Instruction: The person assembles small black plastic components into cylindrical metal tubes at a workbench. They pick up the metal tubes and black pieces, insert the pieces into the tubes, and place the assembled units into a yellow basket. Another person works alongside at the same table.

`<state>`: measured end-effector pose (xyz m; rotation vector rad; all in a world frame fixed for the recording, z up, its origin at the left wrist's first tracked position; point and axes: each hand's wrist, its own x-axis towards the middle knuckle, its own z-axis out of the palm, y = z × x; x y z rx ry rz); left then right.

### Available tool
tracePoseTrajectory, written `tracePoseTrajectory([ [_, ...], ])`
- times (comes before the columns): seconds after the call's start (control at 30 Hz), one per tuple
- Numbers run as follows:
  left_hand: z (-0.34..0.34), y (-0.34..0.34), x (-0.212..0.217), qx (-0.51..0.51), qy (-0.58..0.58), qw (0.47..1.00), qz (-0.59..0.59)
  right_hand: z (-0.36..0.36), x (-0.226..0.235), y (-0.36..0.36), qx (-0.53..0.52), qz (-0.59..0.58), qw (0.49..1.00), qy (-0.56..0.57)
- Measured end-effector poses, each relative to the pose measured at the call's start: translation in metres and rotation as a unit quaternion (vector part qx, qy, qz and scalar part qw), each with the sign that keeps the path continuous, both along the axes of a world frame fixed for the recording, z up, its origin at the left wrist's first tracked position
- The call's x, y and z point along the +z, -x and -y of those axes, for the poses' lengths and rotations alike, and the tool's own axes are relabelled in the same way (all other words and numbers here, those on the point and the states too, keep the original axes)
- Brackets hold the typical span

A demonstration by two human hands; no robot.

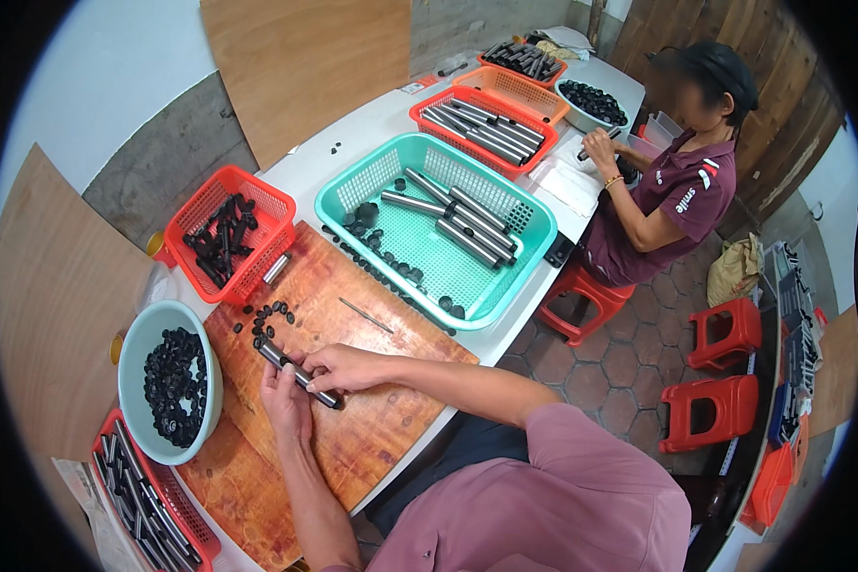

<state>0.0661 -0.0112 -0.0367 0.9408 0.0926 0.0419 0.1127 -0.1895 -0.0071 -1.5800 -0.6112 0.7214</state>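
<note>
Both hands [305, 377] pinch one tube [298, 372]; many tubes wait in the teal basket [353, 181], caps [269, 319] loose nearby

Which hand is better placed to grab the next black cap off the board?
Left, probably. The left hand supports the metal tube near its end beside the loose black caps; the right hand grips the tube farther from them.

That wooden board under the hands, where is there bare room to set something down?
The wooden board is bare right of the right hand, toward its near edge, and between the thin metal pin and the teal basket. It is crowded by the loose black caps, the light bowl and left hand.
</note>
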Motion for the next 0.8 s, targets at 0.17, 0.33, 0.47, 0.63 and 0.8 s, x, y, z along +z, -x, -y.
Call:
tracePoseTrajectory([
  [0.17,0.002,0.001,0.006,-0.016,-0.031,0.999,0.013,-0.001,-0.008,0.004,-0.036,0.029,0.999,-0.021],
  [0.33,0.001,-0.001,0.005,0.005,0.018,1.000,-0.003,-0.004,-0.009,0.007,-0.063,0.053,0.997,-0.008],
  [0.47,0.001,-0.001,0.004,0.009,0.004,1.000,-0.003,-0.003,-0.005,0.010,-0.076,0.070,0.995,0.003],
  [0.63,0.002,0.000,0.008,0.006,-0.002,1.000,-0.011,-0.005,-0.012,0.011,-0.088,0.063,0.994,-0.004],
  [0.8,0.001,-0.001,0.006,0.033,-0.020,0.999,-0.016,-0.004,-0.008,0.013,-0.101,0.067,0.993,-0.005],
])
